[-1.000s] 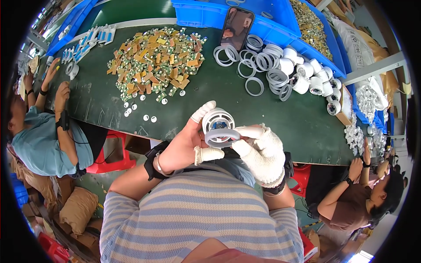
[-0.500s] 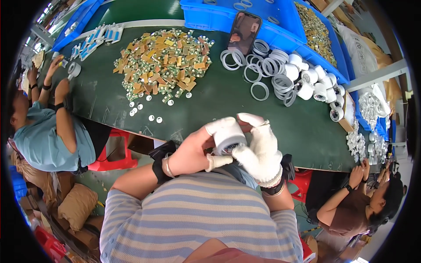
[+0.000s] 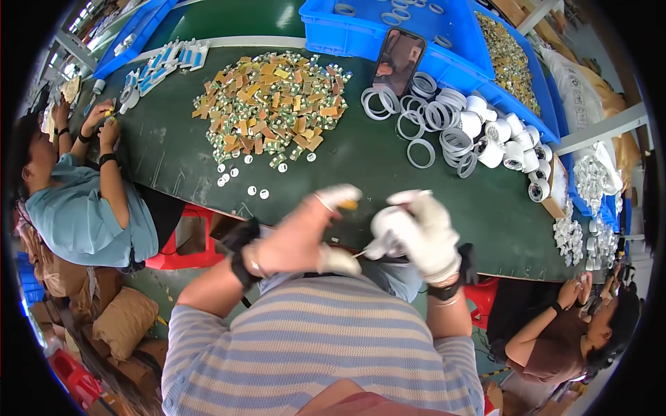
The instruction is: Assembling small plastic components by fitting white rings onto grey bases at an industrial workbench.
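My right hand [image 3: 427, 239], in a white knit glove, is closed round a white cylindrical housing [image 3: 390, 225], held low over the table's near edge. Motion smears the housing, and the gloved fingers cover part of it. To its left is my left hand [image 3: 298, 236], bare at the back with white coverings on thumb and fingers. Its thumb and fingers are spread apart, away from the housing. A small yellow-orange bit [image 3: 349, 204] shows at its fingertips; blur hides what it is. Near the thumb is a thin pale line [image 3: 359, 254] that I cannot make out.
Circuit boards [image 3: 270, 104] lie heaped on the green table [image 3: 333, 166], with small white discs [image 3: 252, 191] before them. Grey rings [image 3: 420, 153], white housings [image 3: 489, 151] and a phone [image 3: 399, 61] stand by blue bins [image 3: 340, 35]. Co-workers sit left [image 3: 83, 208] and right [image 3: 555, 340].
My left hand has let go of the white housing and drawn away to the left. The right hand keeps the housing, now turned differently. The whole view has shifted slightly.
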`<state>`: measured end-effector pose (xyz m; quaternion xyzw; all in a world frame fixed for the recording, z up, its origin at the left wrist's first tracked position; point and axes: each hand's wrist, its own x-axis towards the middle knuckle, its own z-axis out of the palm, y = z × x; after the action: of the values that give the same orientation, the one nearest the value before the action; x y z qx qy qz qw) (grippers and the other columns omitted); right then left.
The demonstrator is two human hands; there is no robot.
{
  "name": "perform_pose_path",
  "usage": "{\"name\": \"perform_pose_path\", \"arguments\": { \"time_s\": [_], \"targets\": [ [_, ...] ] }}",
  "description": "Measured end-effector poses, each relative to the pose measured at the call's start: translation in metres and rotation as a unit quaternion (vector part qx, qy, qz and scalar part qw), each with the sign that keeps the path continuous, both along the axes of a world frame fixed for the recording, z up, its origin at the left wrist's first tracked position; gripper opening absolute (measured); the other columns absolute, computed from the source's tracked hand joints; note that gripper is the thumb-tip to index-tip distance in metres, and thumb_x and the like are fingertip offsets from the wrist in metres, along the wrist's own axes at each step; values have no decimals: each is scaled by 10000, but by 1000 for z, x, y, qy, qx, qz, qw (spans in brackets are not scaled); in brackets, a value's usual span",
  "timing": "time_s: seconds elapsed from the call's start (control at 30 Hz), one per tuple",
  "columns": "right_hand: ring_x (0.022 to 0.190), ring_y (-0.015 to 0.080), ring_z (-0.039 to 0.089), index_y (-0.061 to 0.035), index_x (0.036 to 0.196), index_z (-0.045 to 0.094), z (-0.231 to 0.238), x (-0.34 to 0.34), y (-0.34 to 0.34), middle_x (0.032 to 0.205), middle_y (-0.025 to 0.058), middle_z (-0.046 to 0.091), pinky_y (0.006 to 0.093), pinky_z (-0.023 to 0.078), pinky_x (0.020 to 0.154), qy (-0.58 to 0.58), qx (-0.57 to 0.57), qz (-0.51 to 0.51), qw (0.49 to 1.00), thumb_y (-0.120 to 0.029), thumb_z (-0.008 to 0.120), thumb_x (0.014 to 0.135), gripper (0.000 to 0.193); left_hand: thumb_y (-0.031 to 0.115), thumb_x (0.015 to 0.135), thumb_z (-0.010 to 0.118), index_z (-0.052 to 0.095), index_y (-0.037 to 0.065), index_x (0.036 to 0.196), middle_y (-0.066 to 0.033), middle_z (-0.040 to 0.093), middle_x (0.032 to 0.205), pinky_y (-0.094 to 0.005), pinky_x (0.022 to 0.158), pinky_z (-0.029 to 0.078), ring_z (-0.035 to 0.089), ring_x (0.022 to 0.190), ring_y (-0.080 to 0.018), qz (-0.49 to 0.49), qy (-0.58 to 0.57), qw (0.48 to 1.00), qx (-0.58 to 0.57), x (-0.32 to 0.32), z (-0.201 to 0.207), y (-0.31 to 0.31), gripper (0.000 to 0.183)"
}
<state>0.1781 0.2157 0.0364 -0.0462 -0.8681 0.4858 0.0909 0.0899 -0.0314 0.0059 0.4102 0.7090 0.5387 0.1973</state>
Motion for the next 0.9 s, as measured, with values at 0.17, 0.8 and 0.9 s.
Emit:
{"name": "perform_pose_path", "arguments": {
  "time_s": [0.17,0.8,0.9],
  "targets": [
    [785,361,654,-9,876,681,-22,3,68,790,169,657,456,513,744,-81,187,-122,971,-475,746,941,475,250,856,854,664,29,1006,-172,653,947,-477,825,504,622,920,-405,307,244,890,-232,-77,-26,-49,328],
    [1149,366,639,-122,918,745,-37,36,25,1078,75,738,586,418,1119,179,231,-54,955,-107,805,828,109,37,1010,699,662,43,1268,5,683,1102,-230,863,515,628,986,-66,101,-259,959,55,-8,-19,9,261],
    [1032,336,673,-81,965,748,-23,27,20,963,84,734,503,469,1045,130,27,41,990,-83,777,869,101,25,1025,665,662,33,1279,-51,707,1178,-283,892,566,670,1032,-113,54,-307,950,11,0,-15,18,254]
  ]
}}
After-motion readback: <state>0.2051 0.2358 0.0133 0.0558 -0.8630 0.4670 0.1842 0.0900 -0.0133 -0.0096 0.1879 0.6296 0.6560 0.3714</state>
